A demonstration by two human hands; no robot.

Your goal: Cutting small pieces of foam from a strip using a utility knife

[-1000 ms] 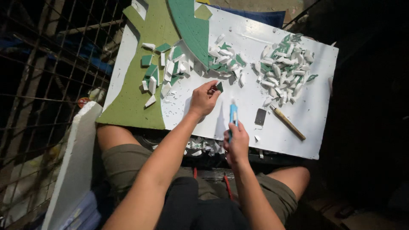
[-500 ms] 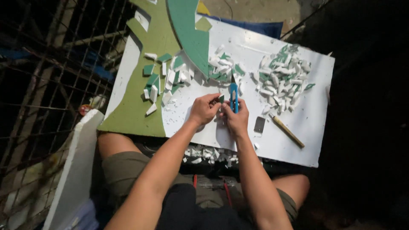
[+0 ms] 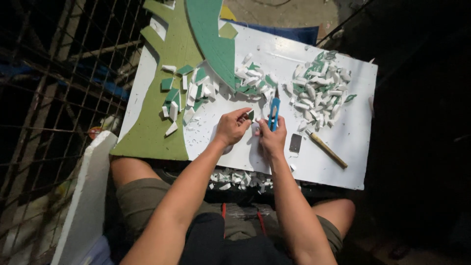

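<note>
Person seated, white board (image 3: 338, 157) across lap. Left hand (image 3: 231, 126) pinches a small dark green foam piece (image 3: 250, 116) between thumb and fingertips, held just above the board near its middle. Right hand (image 3: 271, 138) closed around a blue-handled cutter (image 3: 274, 112), handle pointing away from the body, tip end close to the foam piece; contact between the two cannot be made out. Hands almost touching. Just right of the right hand: small dark rectangular block (image 3: 295, 143), and a wooden-handled tool (image 3: 327, 148) lying at a slant. Pile of white and green foam offcuts (image 3: 321, 88) at far right of board, second pile (image 3: 252, 79) beyond the hands, third (image 3: 189, 93) on the light green sheet (image 3: 152, 137) at left. Darker green curved sheet (image 3: 211, 34) overlaps it. More offcuts (image 3: 238, 177) lie below the near edge
</note>
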